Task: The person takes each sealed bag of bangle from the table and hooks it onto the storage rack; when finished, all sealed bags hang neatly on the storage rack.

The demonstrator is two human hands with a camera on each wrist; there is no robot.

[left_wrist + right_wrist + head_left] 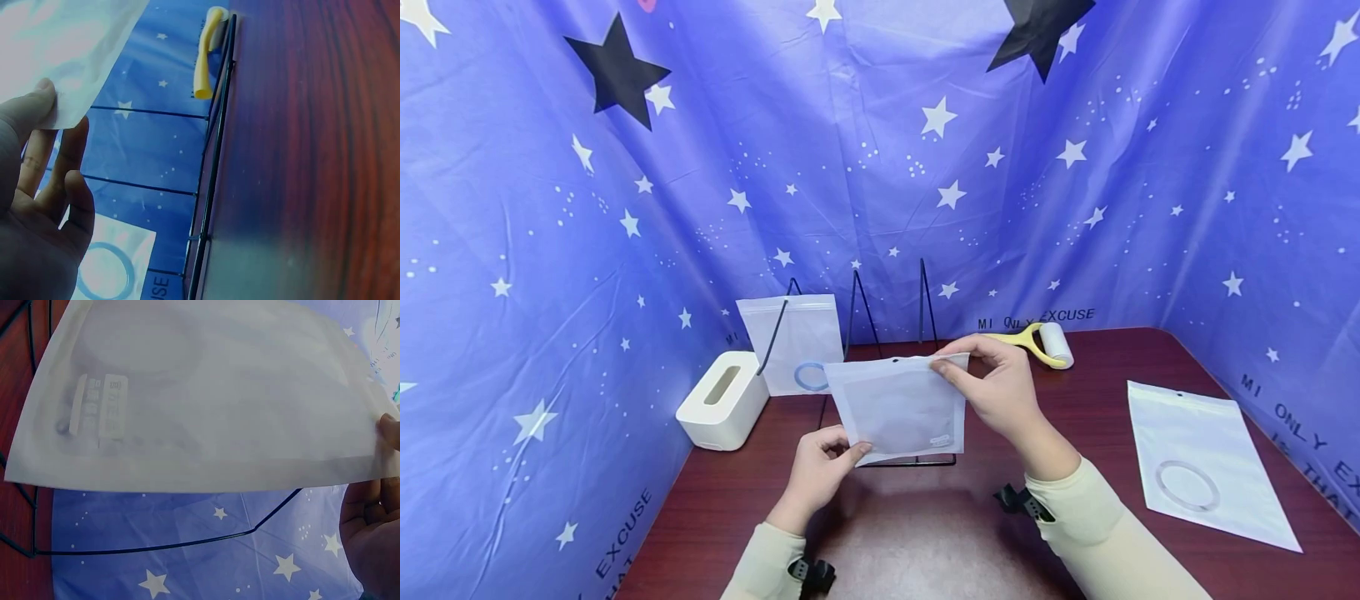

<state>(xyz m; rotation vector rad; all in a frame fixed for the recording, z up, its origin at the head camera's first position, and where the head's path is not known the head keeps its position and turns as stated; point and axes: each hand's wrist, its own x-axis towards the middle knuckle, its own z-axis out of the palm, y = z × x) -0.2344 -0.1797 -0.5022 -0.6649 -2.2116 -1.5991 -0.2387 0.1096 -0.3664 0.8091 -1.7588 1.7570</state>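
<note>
White box: set at the far left of the table, just beside the wire rack; the white box [722, 404] is touched by neither hand.
Standing bag: held upright in the wire rack [921, 300], at its left end; the standing bag [790, 342] is crossed in front by one black wire, and a blue ring is shown low on its right.
Left hand: placed at the near side; the held bag's lower left corner is pinched between thumb and fingers by the left hand [820, 475].
Held bag: lifted between the two hands, with its broad face turned to the near side; the held bag [898, 408] is seen wider than tall from the head, its long axis run left to right, though the shape may be foreshortened by tilt.
Bag to rack: the rack's lower part is overlapped by the held bag, with the upright wires spaced left to right beyond; whether they are touched cannot be told.
Right hand: placed higher and farther than the left; the upper right corner is pinched by the right hand [1003, 387].
Roller: laid at the far edge, beyond the right hand; a yellow handle is shown on the roller [1054, 346].
Flat bag: laid at the right, well apart from both hands; a pale ring is seen on the flat bag [1206, 454].
</note>
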